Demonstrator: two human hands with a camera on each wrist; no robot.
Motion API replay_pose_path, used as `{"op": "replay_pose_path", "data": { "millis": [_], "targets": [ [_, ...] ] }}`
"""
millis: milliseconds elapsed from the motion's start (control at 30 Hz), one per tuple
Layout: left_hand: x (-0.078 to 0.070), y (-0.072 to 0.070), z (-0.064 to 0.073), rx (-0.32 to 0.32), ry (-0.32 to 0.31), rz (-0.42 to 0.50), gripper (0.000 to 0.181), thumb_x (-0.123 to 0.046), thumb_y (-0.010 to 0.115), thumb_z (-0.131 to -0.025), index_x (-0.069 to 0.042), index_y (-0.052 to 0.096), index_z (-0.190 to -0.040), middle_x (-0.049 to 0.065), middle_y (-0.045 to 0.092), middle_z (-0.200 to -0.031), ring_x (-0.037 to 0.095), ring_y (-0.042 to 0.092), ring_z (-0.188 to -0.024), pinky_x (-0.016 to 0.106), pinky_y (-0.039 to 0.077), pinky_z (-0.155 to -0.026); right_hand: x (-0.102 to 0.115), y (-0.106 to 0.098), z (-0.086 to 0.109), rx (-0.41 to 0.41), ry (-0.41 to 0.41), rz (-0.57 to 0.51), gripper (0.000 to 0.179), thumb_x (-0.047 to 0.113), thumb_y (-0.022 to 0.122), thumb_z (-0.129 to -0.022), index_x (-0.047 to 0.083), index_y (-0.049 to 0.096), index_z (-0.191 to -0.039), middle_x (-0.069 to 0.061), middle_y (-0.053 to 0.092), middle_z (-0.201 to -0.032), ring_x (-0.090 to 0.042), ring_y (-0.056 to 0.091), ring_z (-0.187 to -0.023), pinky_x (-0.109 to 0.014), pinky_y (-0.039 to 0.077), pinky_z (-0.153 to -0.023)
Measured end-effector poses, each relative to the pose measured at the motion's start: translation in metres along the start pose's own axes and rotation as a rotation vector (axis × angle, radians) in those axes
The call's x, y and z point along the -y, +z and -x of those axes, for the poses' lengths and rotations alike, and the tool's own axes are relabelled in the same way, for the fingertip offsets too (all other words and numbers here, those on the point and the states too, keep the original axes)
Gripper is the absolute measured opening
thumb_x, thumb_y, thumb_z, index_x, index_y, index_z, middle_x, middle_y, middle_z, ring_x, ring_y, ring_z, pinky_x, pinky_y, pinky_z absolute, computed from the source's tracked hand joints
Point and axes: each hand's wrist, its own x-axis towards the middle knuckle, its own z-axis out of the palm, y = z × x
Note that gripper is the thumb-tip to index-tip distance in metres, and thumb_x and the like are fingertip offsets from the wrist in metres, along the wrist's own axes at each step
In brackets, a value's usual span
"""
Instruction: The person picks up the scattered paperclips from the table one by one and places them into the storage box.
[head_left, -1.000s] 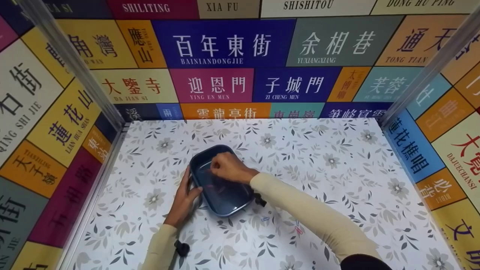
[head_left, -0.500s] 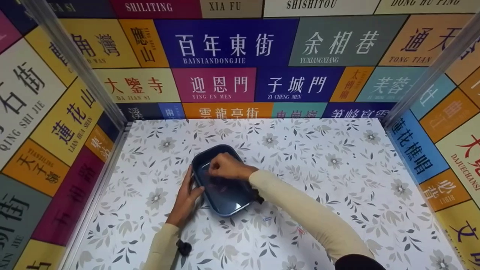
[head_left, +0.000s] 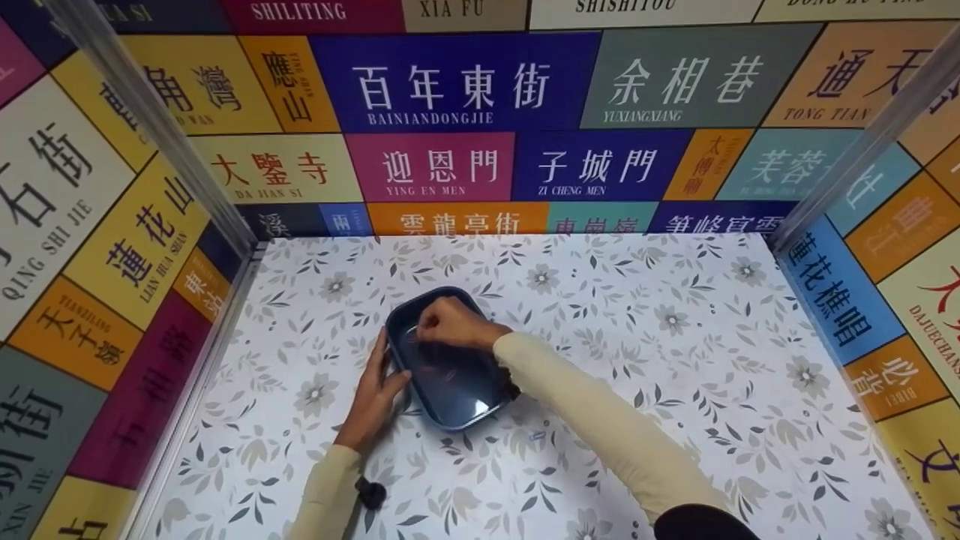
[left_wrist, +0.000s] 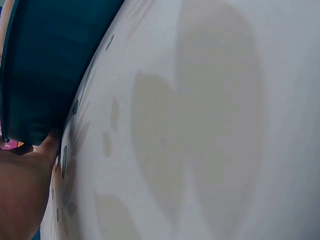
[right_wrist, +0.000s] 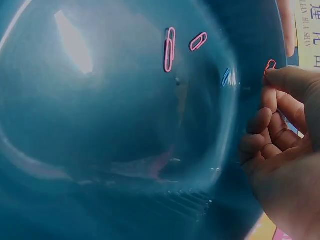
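Note:
A dark blue rectangular basin [head_left: 457, 405] sits on the table. My left hand [head_left: 375, 401] lies along its left side, fingers fairly straight against the outer wall and thumb near the rim. Inside the basin, my right hand [head_left: 454, 326] pinches a red paper clip [right_wrist: 270, 65] between thumb and forefinger, the other fingers curled in. On the basin floor in the right wrist view lie a long pink paper clip [right_wrist: 170, 50], a smaller pink paper clip [right_wrist: 198, 41] and a blue paper clip [right_wrist: 226, 77]. The left wrist view shows the basin's outer wall [left_wrist: 55, 65] beside the left hand.
A blue paper clip [head_left: 537, 436] lies on the floral tabletop [head_left: 637, 300], to the right of the basin's near end. The right sleeve [head_left: 592, 405] crosses above the table. Panels of coloured signs [head_left: 450, 82] wall the table at the back and both sides.
The right hand stays in the basin, almost still, with its clip. A pink paper clip on the table by the right sleeve is now mostly covered. The left hand keeps its place on the basin.

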Motion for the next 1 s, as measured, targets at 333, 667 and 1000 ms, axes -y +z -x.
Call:
{"op": "replay_pose_path", "data": {
  "millis": [333,667,1000],
  "targets": [
    [0.000,0.000,0.000,-0.011,-0.008,0.017,0.088,-0.003,0.062,-0.108,-0.010,0.009,-0.178,0.017,0.009,-0.184,0.044,0.016,-0.167,0.056,0.023,-0.133,-0.011,0.007,-0.006,-0.030,0.069,-0.037,0.006,0.000,0.080,-0.094,-0.004,0.085,-0.094,-0.008,0.081,-0.087,-0.003,0.059,-0.072,-0.018,0.048,-0.071],
    [0.000,-0.001,-0.001,-0.010,-0.013,0.013,0.087,-0.003,0.062,-0.109,-0.009,0.009,-0.178,0.013,0.006,-0.185,0.041,0.014,-0.168,0.056,0.022,-0.134,-0.017,0.011,-0.008,-0.070,0.110,0.029,0.008,0.004,0.081,-0.093,0.000,0.086,-0.088,0.005,0.070,-0.075,-0.005,0.057,-0.068,-0.019,0.045,-0.067],
    [0.000,0.000,-0.002,-0.017,-0.010,-0.001,0.087,-0.001,0.062,-0.108,-0.006,0.010,-0.178,0.016,0.008,-0.184,0.042,0.015,-0.168,0.055,0.018,-0.135,-0.020,0.017,-0.009,-0.040,0.078,0.196,0.015,0.004,0.077,-0.095,0.004,0.080,-0.080,0.006,0.062,-0.069,-0.012,0.055,-0.063,-0.026,0.045,-0.064]
  ]
}}
